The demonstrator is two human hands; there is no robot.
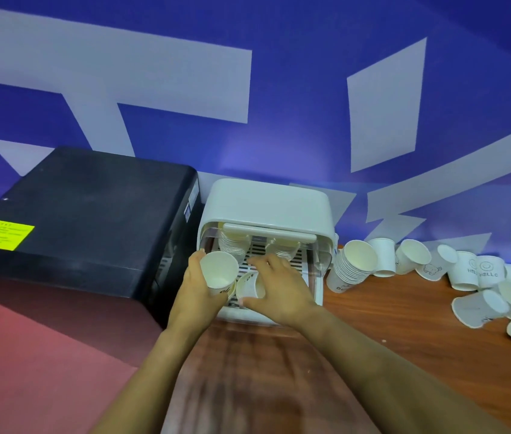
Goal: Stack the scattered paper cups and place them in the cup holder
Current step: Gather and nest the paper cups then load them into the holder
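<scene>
The white cup holder (266, 202) stands against the wall with its front open, showing a slatted tray (298, 261). Two cup stacks (232, 245) lean inside at the back. My left hand (196, 283) grips a white paper cup (218, 270) at the tray's left front, its mouth facing me. My right hand (274, 286) reaches into the holder, its fingers around a second cup (246, 286) lying on the tray. A tall stack of cups (351, 264) lies tilted just right of the holder.
Several loose paper cups (473, 270) lie scattered over the wooden table (389, 311) to the right, some printed "HELLO". A black box (91, 220) with a yellow label sits left of the holder. A blue and white wall rises behind.
</scene>
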